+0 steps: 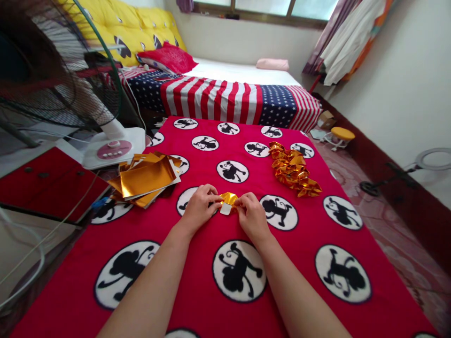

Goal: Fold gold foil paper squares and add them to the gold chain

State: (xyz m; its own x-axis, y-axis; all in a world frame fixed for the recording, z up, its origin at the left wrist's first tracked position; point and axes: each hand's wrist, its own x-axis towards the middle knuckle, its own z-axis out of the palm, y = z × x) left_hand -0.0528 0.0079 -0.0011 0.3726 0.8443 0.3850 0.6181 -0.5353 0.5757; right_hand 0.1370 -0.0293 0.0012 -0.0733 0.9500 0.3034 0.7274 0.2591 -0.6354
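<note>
A small folded piece of gold foil paper (228, 198) with a white patch facing up is held between both hands at the middle of the red cloth. My left hand (203, 206) pinches its left end, and my right hand (251, 213) pinches its right end. To the left lies a stack of flat gold foil sheets (148, 177) with white edges. A row of folded gold foil pieces (292, 170) lies on the cloth to the right, beyond my right hand.
The red cloth (190, 291) with monkey prints covers the table. A fan (112, 146) stands at the left beside a red box (49, 178). Behind the table is a bed (225, 101); a yellow stool (342, 134) stands on the floor at right.
</note>
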